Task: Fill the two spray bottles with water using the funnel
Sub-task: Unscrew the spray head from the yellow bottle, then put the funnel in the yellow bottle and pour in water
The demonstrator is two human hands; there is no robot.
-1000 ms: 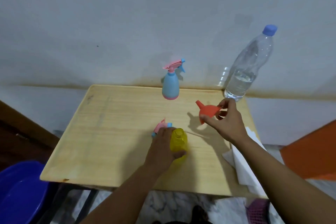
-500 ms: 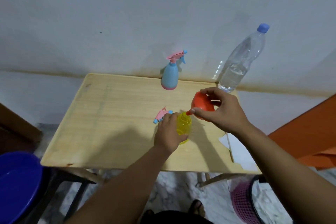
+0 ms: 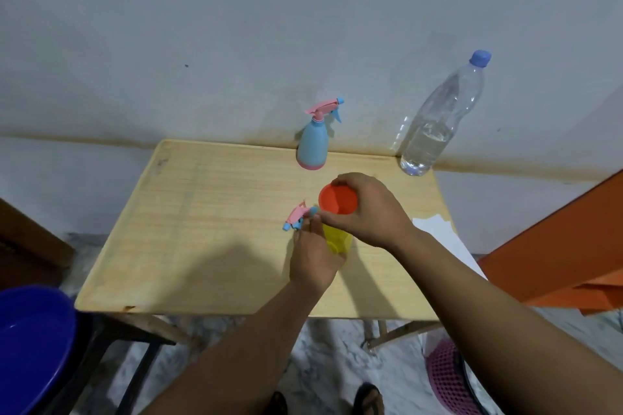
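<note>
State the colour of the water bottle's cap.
Blue; the water bottle's cap shows clearly in the head view.

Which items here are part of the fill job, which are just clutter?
In the job:
yellow spray bottle, gripped by left hand
orange funnel, held on it by right hand
blue spray bottle, head still on
water bottle, capped
detached spray head, on the table

Lying about:
white paper
blue basin
pink basket
</note>
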